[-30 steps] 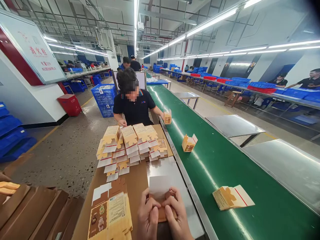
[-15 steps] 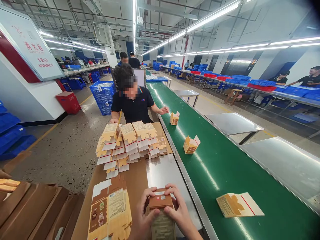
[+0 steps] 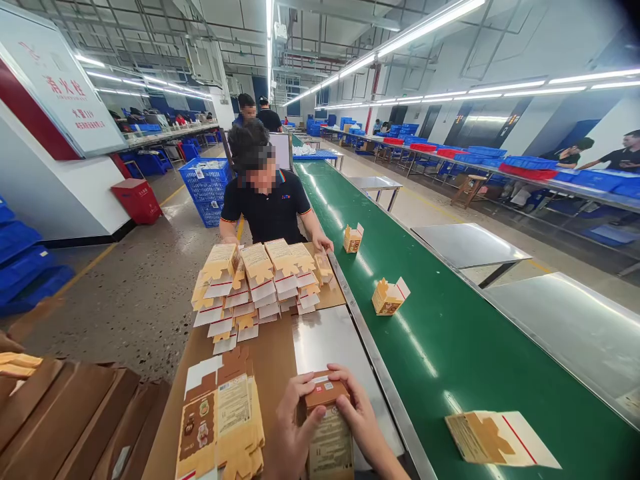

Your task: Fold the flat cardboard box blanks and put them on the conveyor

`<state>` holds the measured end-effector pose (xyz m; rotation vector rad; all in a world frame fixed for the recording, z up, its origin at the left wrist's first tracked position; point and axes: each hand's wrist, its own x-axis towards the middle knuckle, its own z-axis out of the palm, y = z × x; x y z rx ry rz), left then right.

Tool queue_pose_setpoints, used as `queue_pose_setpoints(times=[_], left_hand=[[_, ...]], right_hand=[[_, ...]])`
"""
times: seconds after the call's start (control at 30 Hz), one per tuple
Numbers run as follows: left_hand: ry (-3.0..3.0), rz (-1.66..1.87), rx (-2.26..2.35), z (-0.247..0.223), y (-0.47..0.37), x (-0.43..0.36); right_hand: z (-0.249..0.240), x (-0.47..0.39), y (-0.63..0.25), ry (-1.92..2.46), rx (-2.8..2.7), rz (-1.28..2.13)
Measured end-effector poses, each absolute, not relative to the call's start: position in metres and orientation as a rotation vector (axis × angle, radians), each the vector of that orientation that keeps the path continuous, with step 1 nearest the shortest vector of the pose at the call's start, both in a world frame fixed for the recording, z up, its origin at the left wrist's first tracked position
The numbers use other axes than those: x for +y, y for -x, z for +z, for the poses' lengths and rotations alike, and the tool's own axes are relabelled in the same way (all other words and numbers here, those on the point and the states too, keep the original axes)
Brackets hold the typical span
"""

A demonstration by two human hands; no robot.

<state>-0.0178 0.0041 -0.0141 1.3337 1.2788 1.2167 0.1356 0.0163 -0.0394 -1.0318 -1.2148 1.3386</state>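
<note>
Between both hands, at the bottom middle, is a small brown-and-tan carton with its brown end flap facing up and away. My left hand curls round its left side, thumb on the near face. On the other side my right hand wraps its edge, fingers over the brown end. Left of my hands lies a stack of flattened printed cartons. Farther back a heap of half-formed cartons with open white flaps stands on the brown cardboard sheet.
A green conveyor belt runs along the right, carrying an open-flapped carton near me and others farther up. A co-worker sits across, beyond the heap. Brown paper bags stand lower left. A metal edge rail borders the belt.
The cartons on the belt have moved toward me. My hands have tilted the carton slightly, fingers shifting at its brown end. The co-worker's arm has drawn back from the belt to the heap.
</note>
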Motion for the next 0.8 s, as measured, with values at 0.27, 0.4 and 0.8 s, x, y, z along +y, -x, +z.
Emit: queue_pose_setpoints(times=[0.27,0.4,0.8], left_hand=[[-1.25,1.236,1.424,-0.024,0.007,0.014],[-1.059,1.131,1.638,-0.038,0.026,0.032],[-0.786,1.199,2.201,-0.086,0.136,-0.023]], right_hand=[[-0.057,0.005,-0.12,0.961,-1.032,1.527],[-0.094,-0.013,-0.107,0.924,-0.765,1.818],[-0.103,0.145,-0.171,1.37,-0.513,1.529]])
